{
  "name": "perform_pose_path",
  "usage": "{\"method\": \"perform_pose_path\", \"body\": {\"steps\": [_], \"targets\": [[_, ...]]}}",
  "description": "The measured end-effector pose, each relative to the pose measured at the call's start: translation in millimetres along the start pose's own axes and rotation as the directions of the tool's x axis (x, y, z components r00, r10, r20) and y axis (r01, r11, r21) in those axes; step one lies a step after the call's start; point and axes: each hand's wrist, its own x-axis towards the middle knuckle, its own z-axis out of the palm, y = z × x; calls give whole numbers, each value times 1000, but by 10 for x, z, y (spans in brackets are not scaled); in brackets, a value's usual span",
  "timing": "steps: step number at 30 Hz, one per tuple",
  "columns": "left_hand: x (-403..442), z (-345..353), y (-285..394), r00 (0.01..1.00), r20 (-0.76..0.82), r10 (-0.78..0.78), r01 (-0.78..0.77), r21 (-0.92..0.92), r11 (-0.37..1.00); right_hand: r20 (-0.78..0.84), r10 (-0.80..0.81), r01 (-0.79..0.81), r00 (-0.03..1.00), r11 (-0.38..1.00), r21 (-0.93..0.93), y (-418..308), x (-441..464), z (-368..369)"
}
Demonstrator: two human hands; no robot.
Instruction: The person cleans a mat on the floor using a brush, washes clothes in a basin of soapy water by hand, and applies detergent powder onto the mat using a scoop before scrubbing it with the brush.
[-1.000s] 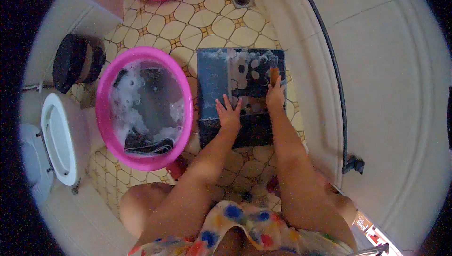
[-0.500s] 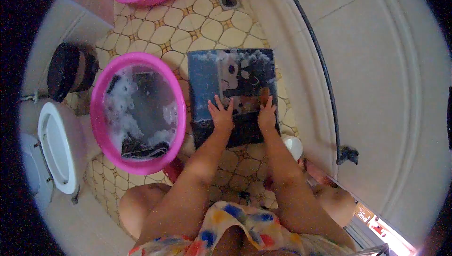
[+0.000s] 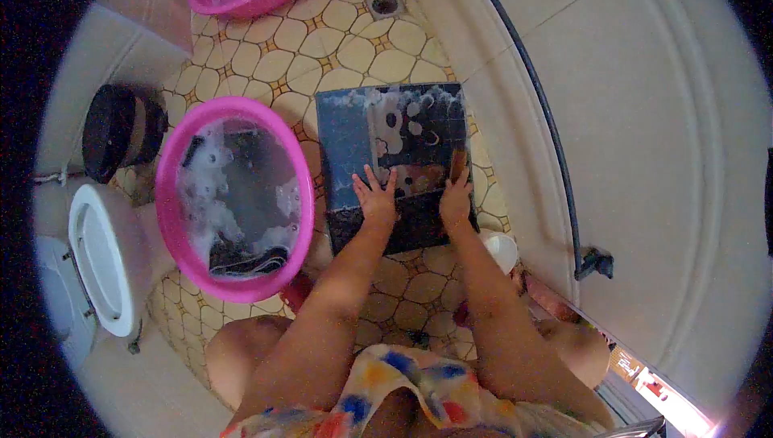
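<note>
A dark patterned mat (image 3: 423,136) with suds along its far edge lies flat on a tiled floor (image 3: 322,35). The left hand (image 3: 377,200) rests on it, ungripping, fingers spread; the right hand (image 3: 456,196) grasps a brown brush (image 3: 458,166) near its right edge. Left of the mat, close by, stands a pink basin (image 3: 167,188); bare tiles lie beyond its far edge, and a narrow strip separates its right edge from the wall (image 3: 515,108).
</note>
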Motion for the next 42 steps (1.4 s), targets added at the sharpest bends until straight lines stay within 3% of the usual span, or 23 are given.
{"method": "perform_pose_path", "body": {"steps": [3,6,8,10,13,16,18,21,23,27,29,32,35,38,42], "targets": [[44,9,45,1000,14,-17,17,18,1000,-42,0,-6,999,988,-157,95,-171,63],[69,121,17,999,-25,-21,21,10,1000,-200,-170,158,965,985,-74,103,188,103],[10,-6,29,1000,14,-18,18,-22,1000,-115,-33,26,993,998,-57,-84,548,31],[45,68,4,1000,-9,-14,14,-4,1000,-156,-84,89,984,996,21,-297,791,-89],[23,-15,5,1000,12,-15,15,5,1000,-99,-79,65,992,988,-139,-395,1081,-164],[36,-76,46,999,26,-23,23,0,1000,-157,-267,254,951,962,-100,-133,867,119],[54,-15,19,1000,-22,-15,16,4,1000,15,-175,174,984,964,-199,-225,349,87],[80,192,-43,990,-137,15,-14,9,1000,180,-209,247,961,943,-223,-156,-80,219],[66,252,-95,981,-190,40,-44,-17,999,191,-231,282,954,908,-309,-192,-9,167],[129,198,-241,995,-47,-87,80,-138,987,134,-253,286,958,864,-415,-285,649,33],[-14,-139,-243,975,57,-214,221,-194,956,-29,-352,316,936,873,-372,-321,1071,103],[17,-138,-224,971,69,-229,236,-112,965,-135,-392,337,910,890,-307,-559,1449,132],[16,-149,-219,974,53,-221,225,-101,969,-164,-346,308,924,926,-217,-821,1378,120],[59,-58,-244,978,49,-201,204,-52,978,-89,-350,350,932,937,-16,-952,1214,369],[117,90,-249,979,1,-203,203,-22,979,-38,-469,471,882,881,43,-1311,998,955]]}}
